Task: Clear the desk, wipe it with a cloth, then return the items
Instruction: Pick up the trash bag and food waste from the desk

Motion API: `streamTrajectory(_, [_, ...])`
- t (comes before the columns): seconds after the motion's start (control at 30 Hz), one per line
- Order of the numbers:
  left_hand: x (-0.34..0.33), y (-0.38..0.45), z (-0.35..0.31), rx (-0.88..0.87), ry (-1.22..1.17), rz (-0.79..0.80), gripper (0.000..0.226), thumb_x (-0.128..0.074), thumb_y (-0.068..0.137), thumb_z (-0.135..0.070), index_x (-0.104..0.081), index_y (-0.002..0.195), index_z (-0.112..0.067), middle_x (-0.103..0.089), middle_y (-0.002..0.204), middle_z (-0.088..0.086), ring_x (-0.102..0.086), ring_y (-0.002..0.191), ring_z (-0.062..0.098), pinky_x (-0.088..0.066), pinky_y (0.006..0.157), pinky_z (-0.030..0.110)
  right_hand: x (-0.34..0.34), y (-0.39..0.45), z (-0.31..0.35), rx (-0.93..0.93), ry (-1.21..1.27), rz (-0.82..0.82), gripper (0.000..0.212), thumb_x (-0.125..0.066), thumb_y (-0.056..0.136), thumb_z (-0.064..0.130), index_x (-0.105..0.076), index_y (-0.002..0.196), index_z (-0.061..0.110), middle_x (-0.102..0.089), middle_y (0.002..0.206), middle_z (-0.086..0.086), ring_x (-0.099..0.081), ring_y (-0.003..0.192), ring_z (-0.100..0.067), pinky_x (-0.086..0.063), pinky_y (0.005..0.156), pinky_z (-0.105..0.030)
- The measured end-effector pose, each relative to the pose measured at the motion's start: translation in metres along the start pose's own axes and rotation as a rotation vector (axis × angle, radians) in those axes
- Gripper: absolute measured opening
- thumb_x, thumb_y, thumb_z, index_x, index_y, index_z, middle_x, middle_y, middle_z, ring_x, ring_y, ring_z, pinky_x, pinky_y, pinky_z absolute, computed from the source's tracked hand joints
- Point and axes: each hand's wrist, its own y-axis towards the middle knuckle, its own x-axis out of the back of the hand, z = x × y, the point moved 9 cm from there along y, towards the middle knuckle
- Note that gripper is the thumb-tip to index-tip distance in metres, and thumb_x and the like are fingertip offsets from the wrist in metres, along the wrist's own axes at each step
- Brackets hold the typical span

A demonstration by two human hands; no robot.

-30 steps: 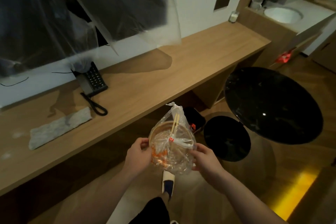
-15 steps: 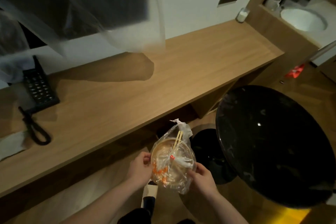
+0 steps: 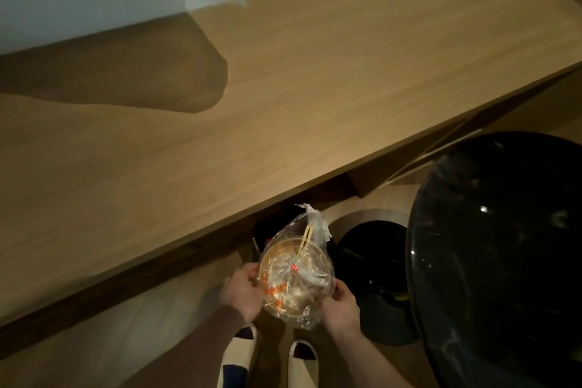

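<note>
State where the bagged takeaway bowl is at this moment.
In the head view, the bagged bowl sits low at centre, held between the left hand and right hand, just off the wooden desk's front edge, above the floor.

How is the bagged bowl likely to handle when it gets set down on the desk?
The bagged bowl looks stiff under a thin, crinkly plastic film, so it is probably slippery; both the left hand and the right hand grip it. Chopsticks poke upward inside, so tilting may shift them. Weight cannot be judged.
</note>
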Motion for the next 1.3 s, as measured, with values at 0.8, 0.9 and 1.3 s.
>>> streamTrajectory(0.8, [-0.041,0.117,0.032,-0.03,0.391,0.041,0.071,-0.063,0.095,-0.02,-0.031,0.159,-0.019,-0.03,0.165,0.002,-0.026,0.152,0.023,-0.025,0.122,0.034,-0.063,0.129,0.028,0.124,-0.4,0.01,0.075,-0.059,0.093,0.012,-0.028,0.161,0.026,-0.035,0.161,-0.004,-0.041,0.144,-0.031,-0.041,0.117,-0.044])
streamTrajectory(0.9, [-0.017,0.063,0.021,-0.023,0.508,0.039,0.069,-0.057,0.098,-0.022,-0.029,0.16,-0.019,-0.021,0.169,0.0,-0.016,0.156,0.02,-0.017,0.127,0.034,-0.056,0.076,0.04,0.209,-0.524,0.042,0.072,-0.061,0.095,0.016,-0.031,0.159,0.028,-0.033,0.161,0.001,-0.042,0.143,-0.027,-0.04,0.114,-0.04])
streamTrajectory(1.3, [0.129,-0.24,-0.022,-0.103,0.541,-0.205,0.074,-0.054,0.097,-0.028,-0.02,0.162,-0.028,-0.01,0.171,0.0,-0.012,0.157,0.022,-0.017,0.128,0.036,-0.049,-0.196,0.121,0.639,-0.979,0.28,0.077,-0.062,0.098,0.032,-0.02,0.163,0.033,-0.016,0.17,0.007,-0.013,0.157,-0.023,-0.023,0.127,-0.042])
